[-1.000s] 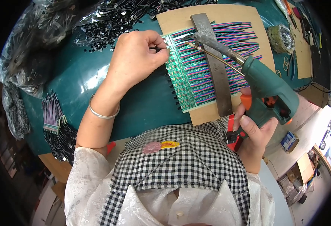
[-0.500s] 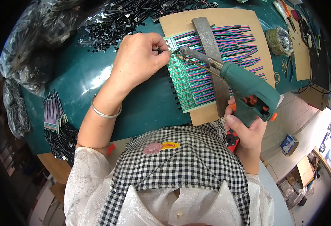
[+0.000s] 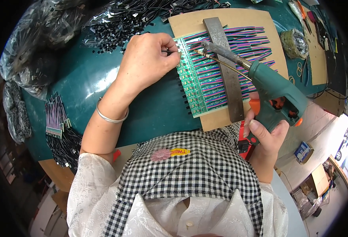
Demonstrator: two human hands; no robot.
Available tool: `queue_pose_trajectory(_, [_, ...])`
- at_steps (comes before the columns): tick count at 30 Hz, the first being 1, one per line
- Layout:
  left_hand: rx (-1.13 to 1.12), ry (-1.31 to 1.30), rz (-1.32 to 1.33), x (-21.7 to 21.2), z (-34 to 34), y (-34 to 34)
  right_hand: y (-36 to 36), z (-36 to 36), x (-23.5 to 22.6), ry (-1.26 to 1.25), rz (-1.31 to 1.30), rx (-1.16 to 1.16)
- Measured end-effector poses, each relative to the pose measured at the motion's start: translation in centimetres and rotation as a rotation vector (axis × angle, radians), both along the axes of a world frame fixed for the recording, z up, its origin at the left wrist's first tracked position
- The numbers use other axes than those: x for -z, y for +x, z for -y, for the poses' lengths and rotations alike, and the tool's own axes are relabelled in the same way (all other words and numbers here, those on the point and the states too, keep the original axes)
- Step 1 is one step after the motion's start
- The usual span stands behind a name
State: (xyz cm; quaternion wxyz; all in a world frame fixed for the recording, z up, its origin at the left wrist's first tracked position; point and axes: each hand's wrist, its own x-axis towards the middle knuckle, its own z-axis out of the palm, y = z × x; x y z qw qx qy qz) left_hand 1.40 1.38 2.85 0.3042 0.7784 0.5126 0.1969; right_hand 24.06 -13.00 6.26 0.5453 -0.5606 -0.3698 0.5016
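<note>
My left hand (image 3: 148, 59) is closed in a pinch on a small black piece (image 3: 165, 51) at the upper left edge of a green circuit board panel (image 3: 190, 85). My right hand (image 3: 268, 136) grips the handle of a green soldering gun (image 3: 278, 85) with orange parts. The gun's tip and thin feed tube hover over the wires just right of the panel, a short way from my left fingers. Rows of coloured wires (image 3: 212, 81) run right from the panel, under a grey metal bar (image 3: 226, 69). Panel and bar lie on a cardboard sheet (image 3: 257, 19).
Plastic bags (image 3: 37, 51) bulge at the far left, beside a heap of small black connectors (image 3: 112, 36) and black cables (image 3: 154, 10). Wired strips (image 3: 56, 118) lie at the near left. A wrapped roll (image 3: 294, 43) and rubber bands (image 3: 299, 69) sit at the right.
My right hand has drawn the soldering gun back to the right, so its tip is farther from the panel's edge and my left fingers. My left hand is nearly still.
</note>
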Motion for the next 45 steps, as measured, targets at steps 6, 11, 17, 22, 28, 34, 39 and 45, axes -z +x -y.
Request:
queue_pose_trajectory(6, [0.020,0.009,0.015,-0.4,-0.1,0.4,1.1,0.1,-0.5,0.052,0.004,0.052])
queue_pose_trajectory(11, [-0.006,-0.039,0.003,-0.6,0.2,0.4,4.0,0.0,-0.8,0.209,0.018,0.084])
queue_pose_trajectory(17, [-0.063,-0.137,0.008,-1.4,0.7,-0.1,7.9,-0.9,-0.8,0.410,-0.088,0.367])
queue_pose_trajectory(22, [-0.173,-0.330,0.204,-1.6,0.9,-2.8,9.2,-1.8,0.4,0.276,0.319,0.582])
queue_pose_trajectory(28, [-0.208,0.207,-0.023,-3.4,-2.1,-3.1,7.7,-1.9,0.4,0.301,0.256,0.543])
queue_pose_trajectory(34, [0.020,0.495,-0.469,0.4,-9.9,-3.0,5.9,-1.1,-0.2,0.331,0.262,0.431])
queue_pose_trajectory(39, [0.073,0.319,-0.535,-0.3,-12.8,-2.0,6.5,0.5,-0.3,0.334,0.267,0.457])
queue_pose_trajectory(45, [0.031,0.296,-0.524,-0.5,-14.8,-1.2,6.3,0.6,-0.9,0.319,0.254,0.445])
